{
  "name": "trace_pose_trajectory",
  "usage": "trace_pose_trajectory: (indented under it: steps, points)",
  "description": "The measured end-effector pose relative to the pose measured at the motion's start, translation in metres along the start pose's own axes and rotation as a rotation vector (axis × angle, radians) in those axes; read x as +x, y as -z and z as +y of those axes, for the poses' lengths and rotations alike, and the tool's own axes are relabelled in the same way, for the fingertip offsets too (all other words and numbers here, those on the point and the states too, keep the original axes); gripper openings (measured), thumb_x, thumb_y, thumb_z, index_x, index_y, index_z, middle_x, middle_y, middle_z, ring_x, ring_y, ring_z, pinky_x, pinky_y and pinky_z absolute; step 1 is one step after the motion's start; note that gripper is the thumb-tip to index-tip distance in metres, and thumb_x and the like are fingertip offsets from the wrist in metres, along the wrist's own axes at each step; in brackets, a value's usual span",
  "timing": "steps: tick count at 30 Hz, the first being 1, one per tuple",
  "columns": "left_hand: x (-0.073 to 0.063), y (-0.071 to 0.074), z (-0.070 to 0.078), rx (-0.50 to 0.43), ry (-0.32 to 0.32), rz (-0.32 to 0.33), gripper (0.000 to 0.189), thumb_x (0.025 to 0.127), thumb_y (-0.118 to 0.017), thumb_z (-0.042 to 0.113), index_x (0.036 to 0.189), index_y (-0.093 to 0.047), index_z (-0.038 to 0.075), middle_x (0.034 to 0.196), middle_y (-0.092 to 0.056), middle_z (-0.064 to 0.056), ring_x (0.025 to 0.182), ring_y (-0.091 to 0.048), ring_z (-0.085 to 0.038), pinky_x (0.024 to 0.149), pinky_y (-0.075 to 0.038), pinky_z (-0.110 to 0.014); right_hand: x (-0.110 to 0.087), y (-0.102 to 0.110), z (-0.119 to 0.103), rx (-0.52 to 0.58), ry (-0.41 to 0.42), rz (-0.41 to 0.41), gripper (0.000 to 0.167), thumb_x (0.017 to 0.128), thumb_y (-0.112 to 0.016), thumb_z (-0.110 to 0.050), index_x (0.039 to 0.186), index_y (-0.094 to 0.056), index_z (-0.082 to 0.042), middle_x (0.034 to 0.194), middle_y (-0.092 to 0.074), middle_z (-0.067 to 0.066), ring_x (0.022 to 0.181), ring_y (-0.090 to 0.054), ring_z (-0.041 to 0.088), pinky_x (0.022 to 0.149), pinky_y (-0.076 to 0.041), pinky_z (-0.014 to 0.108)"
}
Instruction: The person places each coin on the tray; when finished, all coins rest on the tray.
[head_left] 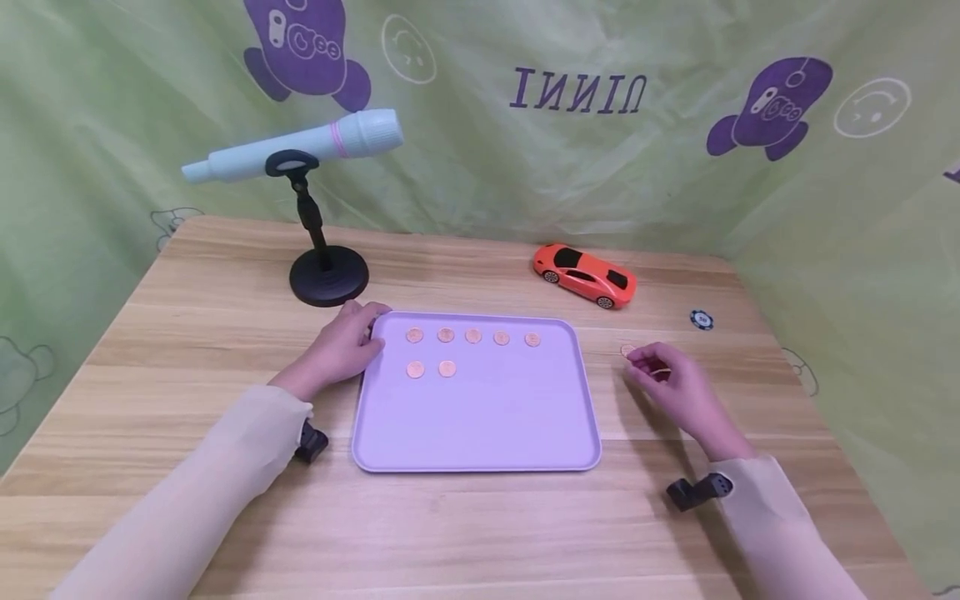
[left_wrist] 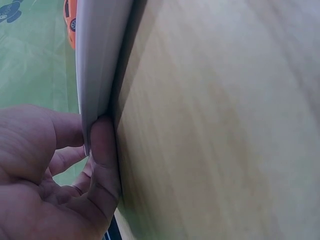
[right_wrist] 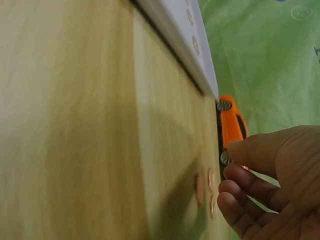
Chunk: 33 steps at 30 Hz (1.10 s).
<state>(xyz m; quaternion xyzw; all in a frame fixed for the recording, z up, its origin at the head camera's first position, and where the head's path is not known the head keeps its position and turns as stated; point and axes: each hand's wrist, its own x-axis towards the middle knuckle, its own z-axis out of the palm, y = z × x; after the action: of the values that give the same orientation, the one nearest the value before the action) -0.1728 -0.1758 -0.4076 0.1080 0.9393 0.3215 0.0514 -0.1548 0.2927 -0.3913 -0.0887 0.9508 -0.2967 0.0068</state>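
Note:
A lilac tray (head_left: 510, 425) lies on the wooden table with several copper-coloured coins (head_left: 473, 336) set in two rows, the back row longer. At its back left corner, my left hand (head_left: 341, 346) grips the rim; in the left wrist view, the thumb is above and a finger (left_wrist: 104, 142) beneath the edge. My right hand (head_left: 675, 387) hovers right of the tray, fingers loosely bent, with no coin visible between them. Close to its fingertips, the right wrist view shows three coins (right_wrist: 200, 189) on the table. From the head, that hand partly hides them.
An orange toy car (head_left: 587, 276) stands behind the tray's back right corner. A dark poker chip (head_left: 702, 320) lies farther right. At the back left, a light blue microphone (head_left: 300, 148) rests on a black stand (head_left: 328, 276). Green printed cloth (head_left: 480, 183) hangs behind the table.

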Motion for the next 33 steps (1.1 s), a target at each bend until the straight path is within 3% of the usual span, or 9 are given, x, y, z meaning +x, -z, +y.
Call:
trace_pose_trajectory:
  steps: [14, 21, 33]
  points:
    - [-0.001, 0.001, 0.002, 0.005, 0.011, -0.003, 0.047, 0.095, -0.055, 0.006, 0.141, -0.048, -0.002, 0.112, -0.046, -0.023, 0.085, -0.051, -0.029, 0.076, -0.044, -0.039, -0.010, 0.000, 0.020, -0.150, 0.064, 0.002, 0.022, 0.089, -0.071, -0.004, 0.111, -0.071, -0.003, 0.110, -0.072, 0.018, 0.097, -0.068, 0.032, 0.085, -0.056, 0.051]
    - [-0.001, 0.000, 0.002, -0.007, 0.015, -0.010, 0.045, 0.096, -0.055, 0.005, 0.140, -0.048, -0.001, 0.113, -0.045, -0.023, 0.086, -0.051, -0.028, 0.076, -0.045, -0.038, -0.009, 0.000, 0.019, -0.174, 0.029, -0.017, 0.025, 0.091, -0.069, -0.007, 0.116, -0.070, -0.004, 0.114, -0.071, 0.019, 0.100, -0.068, 0.033, 0.088, -0.055, 0.052]
    - [-0.001, 0.000, 0.001, -0.009, 0.017, -0.016, 0.045, 0.096, -0.056, 0.005, 0.140, -0.048, -0.002, 0.113, -0.045, -0.023, 0.087, -0.051, -0.029, 0.077, -0.045, -0.038, -0.004, 0.002, 0.017, -0.168, -0.003, -0.077, 0.020, 0.093, -0.068, -0.008, 0.112, -0.067, -0.001, 0.103, -0.066, 0.017, 0.093, -0.059, 0.027, 0.082, -0.052, 0.044]
